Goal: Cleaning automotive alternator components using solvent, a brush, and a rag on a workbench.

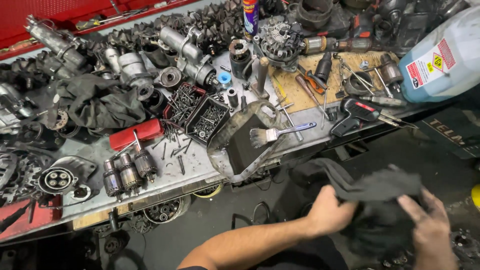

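Observation:
Both my hands are low at the lower right, below the workbench edge, working a dark grey rag. My left hand grips the rag's near fold, fingers closed into the cloth. My right hand presses against the rag from the right, fingers wrapped on it. Whatever lies inside the cloth is hidden. Up on the bench, the nearest things are a paintbrush lying across a bent metal tray.
The metal workbench is crowded with starter motors, several armatures, black trays of screws, a red box, a black cloth, a heat gun, hand tools, a spray can and a large translucent jug at right.

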